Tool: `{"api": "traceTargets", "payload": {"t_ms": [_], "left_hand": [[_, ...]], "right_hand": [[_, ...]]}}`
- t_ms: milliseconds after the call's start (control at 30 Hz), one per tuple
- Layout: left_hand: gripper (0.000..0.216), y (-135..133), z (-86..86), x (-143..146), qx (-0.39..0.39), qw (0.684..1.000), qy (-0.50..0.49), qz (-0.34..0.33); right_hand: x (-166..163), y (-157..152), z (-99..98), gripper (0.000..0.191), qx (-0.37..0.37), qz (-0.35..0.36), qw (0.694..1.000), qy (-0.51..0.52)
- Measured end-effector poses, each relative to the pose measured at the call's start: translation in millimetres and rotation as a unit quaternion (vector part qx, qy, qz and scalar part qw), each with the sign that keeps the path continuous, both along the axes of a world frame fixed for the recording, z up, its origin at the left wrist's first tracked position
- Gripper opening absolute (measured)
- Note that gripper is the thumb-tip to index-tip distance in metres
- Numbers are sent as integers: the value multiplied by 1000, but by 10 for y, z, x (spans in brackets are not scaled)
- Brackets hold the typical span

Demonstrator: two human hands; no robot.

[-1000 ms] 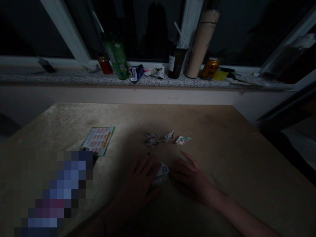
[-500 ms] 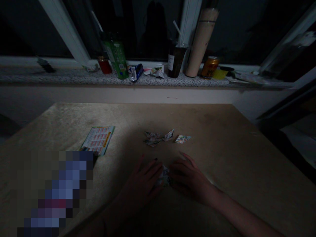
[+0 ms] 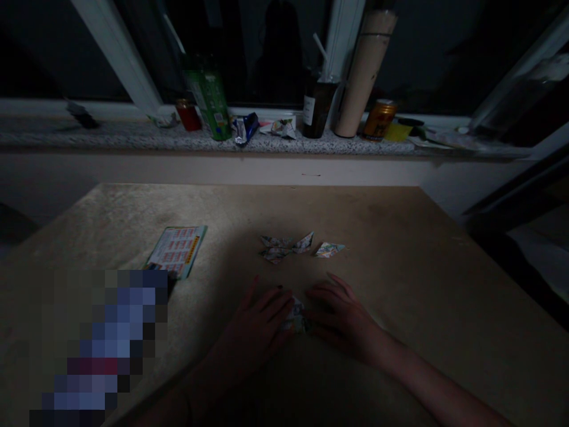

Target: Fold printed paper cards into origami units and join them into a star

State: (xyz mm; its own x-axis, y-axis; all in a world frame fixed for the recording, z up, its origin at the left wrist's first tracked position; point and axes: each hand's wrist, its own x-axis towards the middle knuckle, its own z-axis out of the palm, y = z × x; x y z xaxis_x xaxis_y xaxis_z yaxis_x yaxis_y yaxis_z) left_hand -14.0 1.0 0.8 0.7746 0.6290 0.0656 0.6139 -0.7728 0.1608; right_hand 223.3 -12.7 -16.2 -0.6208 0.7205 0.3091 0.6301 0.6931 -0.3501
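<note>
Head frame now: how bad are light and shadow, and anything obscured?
Head view, foreground: left hand and right hand dim, folded paper between them partly covered and hard to read; head view, left: table brighter, coarse pixel blocks at lower left; head view, top: window nearly black.

Seemingly no legible lettering, given dimness.

Left hand (image 3: pixel 260 323) shifted right, covering more of folded paper (image 3: pixel 296 321); right hand (image 3: pixel 344 320) fingers slightly more parted.
</note>
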Motion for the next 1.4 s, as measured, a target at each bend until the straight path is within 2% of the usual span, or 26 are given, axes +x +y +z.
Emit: {"api": "traceTargets", "payload": {"t_ms": [233,433,600,667,867,1067,1400], "left_hand": [[30,21,-75,1,42,999,-20,-8],[28,66,-53,8,-21,998,-61,28],[26,88,-42,35,-24,996,-75,40],[25,87,-56,43,-14,997,-71,35],[23,68,-140,55,26,997,-69,32],[22,53,-232,64,54,995,-79,41],[21,68,-260,81,74,994,-65,36]], "right_hand": [[-5,14,-79,11,9,3,998,67],[-56,34,-79,8,-17,-28,994,101],[-140,1,-80,7,-11,-91,996,-4],[-177,-13,-61,5,6,-93,994,-60],[-284,53,40,21,50,-65,981,-174],[-353,167,32,16,68,-17,979,-192],[-335,204,-59,11,65,-3,982,-179]]}}
